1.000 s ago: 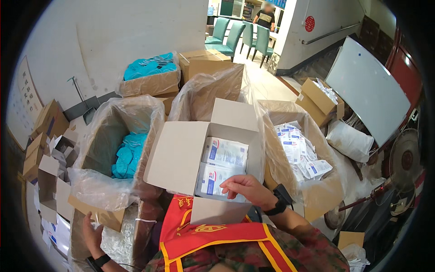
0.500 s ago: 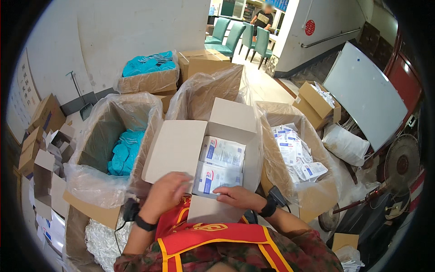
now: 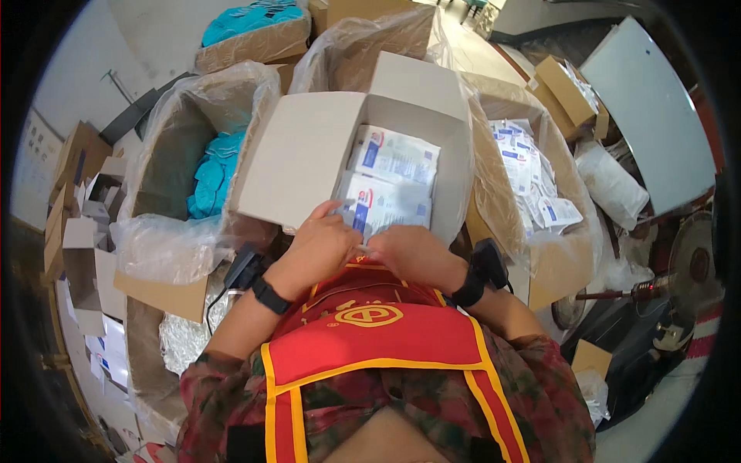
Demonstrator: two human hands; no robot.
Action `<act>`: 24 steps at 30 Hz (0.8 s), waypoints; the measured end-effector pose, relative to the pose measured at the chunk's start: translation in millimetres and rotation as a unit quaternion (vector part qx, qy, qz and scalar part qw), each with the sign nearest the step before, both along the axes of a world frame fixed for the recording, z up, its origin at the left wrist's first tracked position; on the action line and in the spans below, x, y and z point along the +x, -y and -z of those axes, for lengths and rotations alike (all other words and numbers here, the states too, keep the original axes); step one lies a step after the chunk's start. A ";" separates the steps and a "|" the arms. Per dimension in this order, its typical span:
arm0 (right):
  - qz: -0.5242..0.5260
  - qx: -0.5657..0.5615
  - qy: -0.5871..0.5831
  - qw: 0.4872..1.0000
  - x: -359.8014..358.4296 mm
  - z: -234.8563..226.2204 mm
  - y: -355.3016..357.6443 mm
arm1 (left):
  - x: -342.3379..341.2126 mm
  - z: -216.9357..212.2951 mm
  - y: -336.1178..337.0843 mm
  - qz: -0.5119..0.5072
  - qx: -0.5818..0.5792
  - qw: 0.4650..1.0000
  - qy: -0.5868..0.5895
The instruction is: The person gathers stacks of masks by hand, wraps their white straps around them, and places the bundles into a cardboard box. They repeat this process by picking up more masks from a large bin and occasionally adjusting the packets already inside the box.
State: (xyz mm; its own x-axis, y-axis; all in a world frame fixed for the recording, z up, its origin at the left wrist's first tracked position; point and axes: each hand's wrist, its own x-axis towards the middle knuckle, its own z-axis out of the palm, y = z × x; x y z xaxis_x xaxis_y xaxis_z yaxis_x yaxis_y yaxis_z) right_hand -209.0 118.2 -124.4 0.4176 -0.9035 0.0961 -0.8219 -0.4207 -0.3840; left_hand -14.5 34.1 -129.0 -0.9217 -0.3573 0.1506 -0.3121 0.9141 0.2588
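A white cardboard box (image 3: 299,147) stands with its flaps raised in front of me. Inside it lie two stacks of flat white packets with blue and red print: a far packet (image 3: 397,158) and a near packet (image 3: 390,204). My left hand (image 3: 326,243) is closed at the box's near left corner, its fingers bent over the edge. Beside it my right hand (image 3: 417,253) is curled at the near rim, knuckles over the near packets. A thin pale edge shows between the two hands; the fingertips are mostly hidden.
Left stands a plastic-lined carton (image 3: 166,166) with turquoise pieces (image 3: 216,174). Right is a lined carton (image 3: 567,266) of white packets (image 3: 532,174). A pedestal fan (image 3: 698,262) and white board (image 3: 652,108) stand far right. Small open boxes (image 3: 81,235) pile up at left.
My view has tilted down. The left hand has come from above the left flap to the near edge, close to the right hand, which has curled there. The near flap is now hidden from sight.
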 end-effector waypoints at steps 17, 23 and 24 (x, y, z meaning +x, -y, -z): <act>0.447 -0.062 0.184 0.873 -227.4 32.2 -80.6 | -20.4 10.0 -36.3 -0.044 0.041 0.995 -0.081; 0.441 -0.095 -0.009 0.893 -326.6 145.5 -75.3 | -27.1 5.4 -40.2 -0.059 0.051 0.994 -0.071; 0.492 0.000 0.049 0.869 -329.2 144.4 -67.6 | -27.6 6.2 -40.1 -0.061 0.051 0.994 -0.069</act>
State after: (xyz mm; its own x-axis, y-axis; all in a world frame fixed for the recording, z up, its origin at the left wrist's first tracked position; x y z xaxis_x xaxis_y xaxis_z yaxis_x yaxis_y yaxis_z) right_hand -538.3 185.8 -268.9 -0.5677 -0.8187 0.0868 -0.7472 0.4681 -0.4719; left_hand -42.1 74.1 -135.2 -0.8442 -0.4846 0.2292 -0.3737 0.8386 0.3963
